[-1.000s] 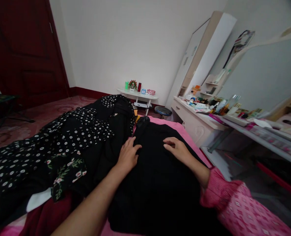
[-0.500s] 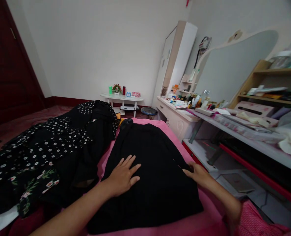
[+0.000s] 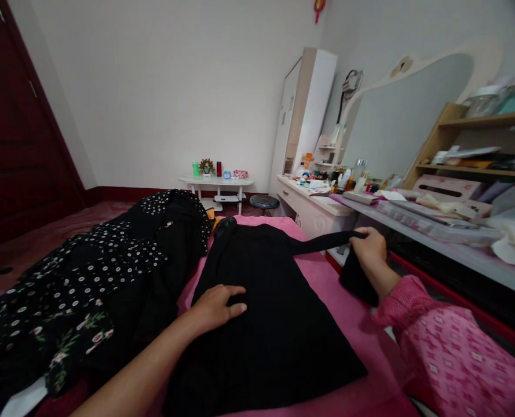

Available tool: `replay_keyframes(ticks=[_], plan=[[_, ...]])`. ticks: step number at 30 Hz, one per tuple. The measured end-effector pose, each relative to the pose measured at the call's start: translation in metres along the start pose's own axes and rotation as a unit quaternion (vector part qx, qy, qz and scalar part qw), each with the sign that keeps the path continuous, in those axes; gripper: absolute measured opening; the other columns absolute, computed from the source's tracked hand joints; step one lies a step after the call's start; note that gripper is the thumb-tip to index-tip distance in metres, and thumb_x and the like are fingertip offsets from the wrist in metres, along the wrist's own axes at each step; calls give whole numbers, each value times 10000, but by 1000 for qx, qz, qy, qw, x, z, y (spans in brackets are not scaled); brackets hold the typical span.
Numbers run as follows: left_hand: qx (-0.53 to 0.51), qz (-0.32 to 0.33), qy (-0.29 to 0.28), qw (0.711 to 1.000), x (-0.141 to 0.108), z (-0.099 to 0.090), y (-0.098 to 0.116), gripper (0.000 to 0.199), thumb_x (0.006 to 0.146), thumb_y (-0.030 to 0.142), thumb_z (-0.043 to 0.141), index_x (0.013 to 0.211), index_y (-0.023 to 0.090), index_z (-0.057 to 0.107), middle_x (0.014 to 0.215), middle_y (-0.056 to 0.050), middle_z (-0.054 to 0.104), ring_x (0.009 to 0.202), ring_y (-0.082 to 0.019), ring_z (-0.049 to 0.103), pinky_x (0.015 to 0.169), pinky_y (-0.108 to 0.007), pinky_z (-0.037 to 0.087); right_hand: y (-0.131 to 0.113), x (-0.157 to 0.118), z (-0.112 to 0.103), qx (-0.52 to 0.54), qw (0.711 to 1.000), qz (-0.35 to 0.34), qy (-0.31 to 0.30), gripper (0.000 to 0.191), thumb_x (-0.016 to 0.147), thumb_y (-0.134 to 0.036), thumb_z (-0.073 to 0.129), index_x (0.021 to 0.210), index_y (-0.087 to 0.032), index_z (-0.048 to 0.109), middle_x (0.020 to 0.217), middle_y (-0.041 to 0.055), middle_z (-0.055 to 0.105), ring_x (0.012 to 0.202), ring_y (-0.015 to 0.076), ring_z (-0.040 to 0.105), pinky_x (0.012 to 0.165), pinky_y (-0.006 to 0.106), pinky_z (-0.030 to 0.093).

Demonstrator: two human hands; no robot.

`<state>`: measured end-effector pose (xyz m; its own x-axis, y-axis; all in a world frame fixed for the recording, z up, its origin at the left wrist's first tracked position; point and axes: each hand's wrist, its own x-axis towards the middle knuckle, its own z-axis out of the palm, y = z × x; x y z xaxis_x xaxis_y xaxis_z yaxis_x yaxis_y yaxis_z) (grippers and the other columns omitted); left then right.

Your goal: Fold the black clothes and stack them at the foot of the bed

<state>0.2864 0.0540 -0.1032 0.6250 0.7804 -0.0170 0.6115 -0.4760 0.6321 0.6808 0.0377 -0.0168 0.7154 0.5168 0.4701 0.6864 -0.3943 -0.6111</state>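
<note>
A black long-sleeved top [image 3: 274, 324] lies spread on a pink cloth [image 3: 327, 301]. My left hand [image 3: 220, 306] rests on the left part of its body, palm down, with thumb and forefinger stretched out. Out to the right, my right hand [image 3: 369, 246] grips one sleeve [image 3: 327, 241] of the top and holds it raised. That sleeve stretches from the shoulder to my fingers, and its end hangs down below the hand. The other sleeve seems to lie along the top's left edge, hard to tell black on black.
To the left lies a heap of dark clothes [image 3: 96, 255], some dotted, some flowered. A cluttered desk [image 3: 413, 226] and a dressing table [image 3: 309, 200] with a mirror [image 3: 409, 110] line the right side. A small white table [image 3: 218, 180] and a round stool [image 3: 264, 201] stand at the back.
My right hand has lifted the sleeve off the top's right side and drawn it outward and up. My left hand stays on the top, its fingers less spread. The view has tilted slightly.
</note>
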Motion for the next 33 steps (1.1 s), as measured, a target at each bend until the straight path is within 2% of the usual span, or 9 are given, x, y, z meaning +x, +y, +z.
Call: replay_keyframes(ticks=[3, 4, 7, 9, 12, 17, 20, 25, 33], plan=[[-156, -63, 75, 983, 13, 0, -6, 573, 838, 472, 530, 1336, 199, 461, 1169, -97, 646, 1049, -222, 622, 918, -351, 472, -66, -24, -7, 5, 992, -127, 2, 343, 685, -110, 526, 984, -233, 640, 1114, 57, 635, 1060, 228, 568, 900, 340, 441], [-210, -78, 113, 968, 15, -2, -8, 592, 854, 487, 504, 1360, 193, 414, 1198, -109, 624, 1038, -216, 628, 889, -338, 490, -87, -43, -12, 24, 965, -253, -59, 409, 677, -69, 517, 1038, -224, 633, 1177, 59, 611, 1124, 222, 532, 959, 341, 406], [-280, -94, 283, 912, 13, -13, -14, 570, 895, 508, 431, 1369, 201, 357, 1299, -127, 534, 1094, -214, 595, 896, -341, 493, -127, -117, -37, 54, 786, -562, -250, 559, 697, -70, 576, 1219, -272, 566, 1407, 25, 450, 1301, 238, 371, 1103, 420, 233], [-243, -81, 391, 884, 7, -22, -18, 500, 918, 475, 395, 1355, 233, 367, 1334, -99, 498, 1177, -210, 531, 982, -360, 439, -125, -159, -50, 65, 697, -625, -345, 473, 760, -133, 598, 1201, -301, 581, 1387, 1, 481, 1302, 217, 376, 1130, 420, 175], [-120, -45, 447, 885, -2, -29, -26, 446, 921, 420, 401, 1341, 269, 391, 1367, -56, 461, 1270, -208, 430, 1089, -382, 321, -80, -183, -49, 69, 746, -524, -404, 351, 809, -222, 591, 1148, -305, 623, 1294, 17, 566, 1213, 202, 479, 1112, 398, 237], [96, -15, 301, 949, -1, -15, -33, 545, 809, 474, 563, 1305, 261, 489, 1438, -81, 376, 1345, -291, 312, 1091, -442, 295, 29, -153, -10, -13, 916, -244, -317, 552, 717, -332, 638, 1250, -209, 572, 1366, 128, 495, 1265, 294, 443, 1076, 442, 318], [215, -22, 193, 957, 11, -7, -29, 667, 711, 427, 679, 1330, 276, 482, 1392, -110, 441, 1323, -350, 325, 1056, -504, 297, 65, -150, -1, 11, 922, -135, -363, 648, 681, -388, 659, 1286, -191, 536, 1318, 139, 543, 1201, 294, 517, 1037, 407, 389], [261, -33, 113, 958, 36, -15, -17, 293, 786, 192, 552, 1057, 240, 651, 994, -110, 654, 998, -290, 590, 857, -413, 447, 61, -173, -4, 105, 907, -79, -399, 585, 670, -358, 633, 1233, -206, 584, 1279, 89, 590, 1234, 277, 498, 1077, 385, 365], [197, -45, 233, 951, 99, -93, 9, 280, 812, 258, 483, 1055, 217, 617, 981, -76, 679, 915, -245, 628, 795, -338, 468, 5, -179, -19, 257, 856, -49, -446, 567, 732, -364, 598, 1263, -173, 546, 1267, 94, 598, 1174, 257, 550, 984, 366, 458]])
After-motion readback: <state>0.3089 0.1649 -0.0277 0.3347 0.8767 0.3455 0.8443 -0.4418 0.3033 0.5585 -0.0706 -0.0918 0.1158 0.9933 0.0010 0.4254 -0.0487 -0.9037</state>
